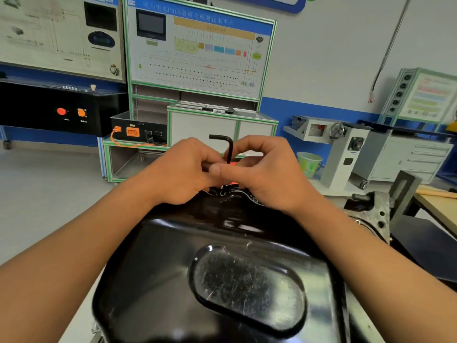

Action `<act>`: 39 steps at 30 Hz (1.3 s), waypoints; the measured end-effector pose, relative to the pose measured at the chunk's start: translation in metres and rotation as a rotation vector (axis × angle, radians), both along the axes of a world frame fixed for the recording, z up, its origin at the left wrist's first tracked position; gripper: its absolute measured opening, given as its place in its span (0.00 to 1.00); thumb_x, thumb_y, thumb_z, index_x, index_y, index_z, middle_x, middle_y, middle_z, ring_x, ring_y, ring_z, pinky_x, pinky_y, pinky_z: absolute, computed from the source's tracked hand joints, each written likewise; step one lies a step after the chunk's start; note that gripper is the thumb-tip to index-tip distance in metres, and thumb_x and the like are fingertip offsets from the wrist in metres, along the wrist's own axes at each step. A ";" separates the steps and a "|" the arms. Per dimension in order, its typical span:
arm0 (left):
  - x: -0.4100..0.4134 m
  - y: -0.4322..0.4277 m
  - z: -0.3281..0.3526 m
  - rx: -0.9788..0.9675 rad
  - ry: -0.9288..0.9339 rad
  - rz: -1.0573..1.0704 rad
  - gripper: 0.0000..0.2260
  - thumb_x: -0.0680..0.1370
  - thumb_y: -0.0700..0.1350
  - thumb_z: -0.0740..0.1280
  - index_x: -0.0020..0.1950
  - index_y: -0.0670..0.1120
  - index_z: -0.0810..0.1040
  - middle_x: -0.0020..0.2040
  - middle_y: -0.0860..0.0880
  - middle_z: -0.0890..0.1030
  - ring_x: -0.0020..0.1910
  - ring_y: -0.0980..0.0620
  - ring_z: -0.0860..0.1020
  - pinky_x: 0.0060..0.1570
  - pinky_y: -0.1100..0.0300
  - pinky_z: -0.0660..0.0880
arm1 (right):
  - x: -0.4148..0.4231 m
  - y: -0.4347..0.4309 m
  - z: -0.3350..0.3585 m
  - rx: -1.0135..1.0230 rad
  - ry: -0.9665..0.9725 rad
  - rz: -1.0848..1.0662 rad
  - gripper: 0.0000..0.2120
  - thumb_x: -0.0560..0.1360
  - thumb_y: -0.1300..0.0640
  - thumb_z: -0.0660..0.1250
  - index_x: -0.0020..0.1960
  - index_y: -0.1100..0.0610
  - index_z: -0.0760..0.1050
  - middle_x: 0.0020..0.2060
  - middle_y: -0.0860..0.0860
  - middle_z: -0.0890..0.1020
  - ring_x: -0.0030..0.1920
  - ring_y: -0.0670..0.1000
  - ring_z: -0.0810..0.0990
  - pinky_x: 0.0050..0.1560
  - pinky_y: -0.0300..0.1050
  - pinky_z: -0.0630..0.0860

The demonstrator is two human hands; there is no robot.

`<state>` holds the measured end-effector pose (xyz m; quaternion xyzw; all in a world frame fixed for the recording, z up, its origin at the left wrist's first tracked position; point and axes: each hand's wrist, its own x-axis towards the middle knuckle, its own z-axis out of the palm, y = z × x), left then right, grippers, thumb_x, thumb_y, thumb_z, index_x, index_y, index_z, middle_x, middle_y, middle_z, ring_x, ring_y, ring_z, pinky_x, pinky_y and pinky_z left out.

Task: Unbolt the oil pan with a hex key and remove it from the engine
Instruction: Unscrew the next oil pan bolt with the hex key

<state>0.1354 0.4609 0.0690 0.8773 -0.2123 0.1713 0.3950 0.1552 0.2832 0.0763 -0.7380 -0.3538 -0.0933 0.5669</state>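
Observation:
A glossy black oil pan (173,256) fills the lower middle of the view, with a scratched oval bulge on its top. It sits on the grey engine block (380,214), whose edge shows at the right. A black L-shaped hex key (230,147) stands upright over the pan's far rim, short arm pointing left. My left hand (183,172) and my right hand (269,172) meet around the key's shaft, and fingers of both pinch it. The key's lower tip and the bolt under it are hidden behind my fingers.
Beyond the pan stand training boards with wiring diagrams (197,50), a black battery box with orange plugs (138,131) and a white cabinet (222,125). At the right are a grey machine stand (343,154), a green bucket (309,163), drawers and a wooden bench (437,206).

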 end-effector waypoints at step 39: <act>-0.011 -0.006 0.000 -0.198 0.059 -0.069 0.08 0.72 0.35 0.74 0.51 0.40 0.86 0.44 0.45 0.87 0.48 0.40 0.84 0.53 0.44 0.81 | 0.002 -0.003 -0.007 0.004 -0.294 0.015 0.04 0.76 0.61 0.74 0.47 0.61 0.86 0.38 0.53 0.86 0.39 0.54 0.83 0.41 0.56 0.80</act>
